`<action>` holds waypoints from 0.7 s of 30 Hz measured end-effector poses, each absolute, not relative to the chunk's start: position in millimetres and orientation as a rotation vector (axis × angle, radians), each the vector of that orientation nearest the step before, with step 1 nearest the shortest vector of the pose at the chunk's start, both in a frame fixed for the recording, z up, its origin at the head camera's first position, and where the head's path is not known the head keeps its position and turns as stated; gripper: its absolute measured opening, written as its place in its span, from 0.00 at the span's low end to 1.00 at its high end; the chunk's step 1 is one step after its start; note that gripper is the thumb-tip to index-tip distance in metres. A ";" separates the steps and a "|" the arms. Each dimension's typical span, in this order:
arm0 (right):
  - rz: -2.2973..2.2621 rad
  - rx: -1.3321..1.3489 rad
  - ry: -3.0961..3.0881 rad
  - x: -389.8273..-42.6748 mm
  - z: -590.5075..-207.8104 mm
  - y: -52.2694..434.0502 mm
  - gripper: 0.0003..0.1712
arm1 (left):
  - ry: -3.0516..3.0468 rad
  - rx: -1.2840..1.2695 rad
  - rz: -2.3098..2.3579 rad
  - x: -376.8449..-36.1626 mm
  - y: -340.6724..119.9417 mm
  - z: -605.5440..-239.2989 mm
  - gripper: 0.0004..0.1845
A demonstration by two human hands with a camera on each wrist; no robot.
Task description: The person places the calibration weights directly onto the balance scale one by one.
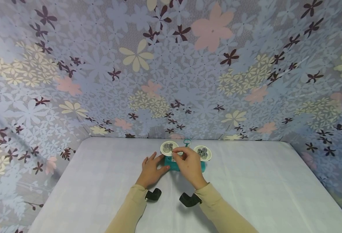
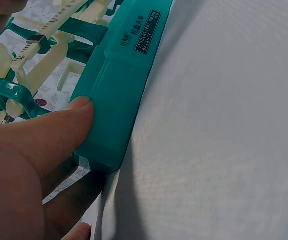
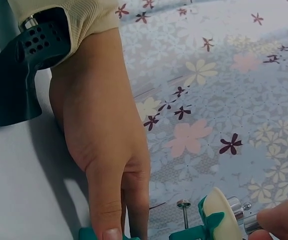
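A teal tray balance [image 1: 174, 167] stands near the far edge of the table, with a white pan at each side. Several metal weights [image 1: 167, 147] sit in its left pan, and more weights [image 1: 202, 150] lie in the right pan. My left hand [image 1: 151, 171] grips the left end of the base; in the left wrist view the thumb [image 2: 81, 112] lies on the teal front, fingers beyond the end. Over the left pan, my right hand [image 1: 190, 165] pinches a small silver weight [image 3: 252, 224], beside another weight standing on the pan [image 3: 219, 212].
A white cloth [image 1: 107, 181] covers the table. Flowered fabric [image 1: 171, 81] hangs behind and around it. The balance's graduated beam carries a dark rider [image 2: 36, 38]. Black camera mounts [image 1: 189, 199] sit on both wrists.
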State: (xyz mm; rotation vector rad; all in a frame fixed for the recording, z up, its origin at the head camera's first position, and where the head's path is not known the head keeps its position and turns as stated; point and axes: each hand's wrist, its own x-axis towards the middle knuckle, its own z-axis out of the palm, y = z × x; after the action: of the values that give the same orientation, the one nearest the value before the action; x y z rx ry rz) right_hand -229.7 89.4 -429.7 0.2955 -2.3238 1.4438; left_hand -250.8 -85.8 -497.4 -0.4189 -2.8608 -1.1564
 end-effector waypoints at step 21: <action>1.391 0.260 -2.384 -241.1 -431.3 84.2 0.04 | -2.883 -0.405 -1.164 -251.5 -86.3 -497.5 0.32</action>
State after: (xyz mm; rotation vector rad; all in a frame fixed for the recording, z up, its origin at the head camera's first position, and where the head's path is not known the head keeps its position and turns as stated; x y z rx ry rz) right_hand -241.1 84.2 -431.3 0.2604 -2.3840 1.3911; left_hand -251.5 -86.3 -497.5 -0.4049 -2.8833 -1.1642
